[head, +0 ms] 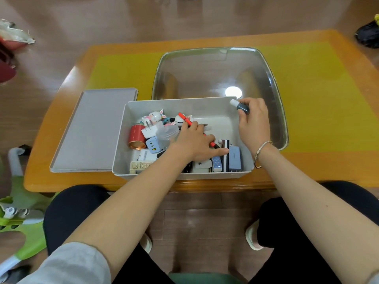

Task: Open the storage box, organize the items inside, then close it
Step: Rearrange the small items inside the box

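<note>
Storage box point(207, 111) sits open at the desk's point(307, 165) near edge, lid point(92, 130) flat just left of it. Left hand point(196, 143) is inside the box, fingers curled round a red pen point(185, 119) over the clutter. Right hand point(253, 121) pinches a small grey-and-white bottle point(239, 105) above the box's far right corner. Clear tub point(274, 83) behind.

A seated person in black trousers point(67, 212) and pale slippers point(253, 236), forearms bare. A light grey sleeve point(67, 265) is pushed up the left arm; a thin silver bangle point(261, 149) circles the wrist of the right hand point(254, 121). The left hand point(194, 144) wears nothing.
</note>
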Motion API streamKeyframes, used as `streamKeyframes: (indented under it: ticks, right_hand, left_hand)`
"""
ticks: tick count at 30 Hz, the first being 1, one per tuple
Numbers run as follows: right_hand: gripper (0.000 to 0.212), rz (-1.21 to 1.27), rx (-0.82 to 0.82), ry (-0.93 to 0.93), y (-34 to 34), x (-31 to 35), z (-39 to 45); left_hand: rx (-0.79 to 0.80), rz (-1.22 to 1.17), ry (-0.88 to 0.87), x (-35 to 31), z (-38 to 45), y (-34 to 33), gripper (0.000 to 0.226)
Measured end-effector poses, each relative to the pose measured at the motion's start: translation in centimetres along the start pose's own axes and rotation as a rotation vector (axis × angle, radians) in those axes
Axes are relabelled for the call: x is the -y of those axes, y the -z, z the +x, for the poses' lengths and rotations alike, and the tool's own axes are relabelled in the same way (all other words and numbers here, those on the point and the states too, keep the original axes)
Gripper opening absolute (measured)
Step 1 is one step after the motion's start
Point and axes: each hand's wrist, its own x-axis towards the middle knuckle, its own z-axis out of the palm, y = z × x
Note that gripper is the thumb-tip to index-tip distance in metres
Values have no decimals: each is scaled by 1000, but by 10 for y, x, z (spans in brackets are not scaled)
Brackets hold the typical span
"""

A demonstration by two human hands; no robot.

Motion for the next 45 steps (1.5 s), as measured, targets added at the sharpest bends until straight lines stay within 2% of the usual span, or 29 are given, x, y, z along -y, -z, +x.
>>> streamKeyframes:
  ticks: [6,8,11,14,18,23,25,26,28,29,32,38,45]
  right_hand:
    - [20,-172,18,145,5,1,0]
    - [20,-189,54,194,6,3,1]
    - [18,-154,105,216,7,7,1]
    - [16,-118,129,214,8,11,0]
    - [17,-72,160,238,10,16,-1]
    - [18,-93,221,246,13,15,0]
    - [20,-80,255,248,14,14,-2]
    - [22,-67,223,232,14,13,-3]
    - [32,-16,141,115,15,10,-2]
    - [34,22,155,18,16,9,-1]
    - [16,123,320,-191,11,3,0]
    - [17,98,284,-208,0,-4,-6]
    - [26,-4,271,-179,1,1,-7]
  left_hand:
    - [-49,-146,58,-4,-4,-1,85]
    - [-105,-230,76,-3,-5,0,76]
    - [-345,-365,100,-1,-4,1,45]
    - [-507,-662,162,0,-1,11,43]
    - [-496,-973,205,-5,10,23,37]
    - [-515,-1228,159,-13,17,20,10]
    - [-533,-1203,149,-12,19,14,8]
    - [-539,-1149,146,-10,21,11,10]
    - [-492,-995,145,-6,25,8,17]
    - [-443,-911,141,-4,28,8,21]
    - [-310,-663,114,-1,37,11,34]
    - [-202,-545,70,-7,55,12,36]
    - [-321,-384,134,-7,50,5,30]
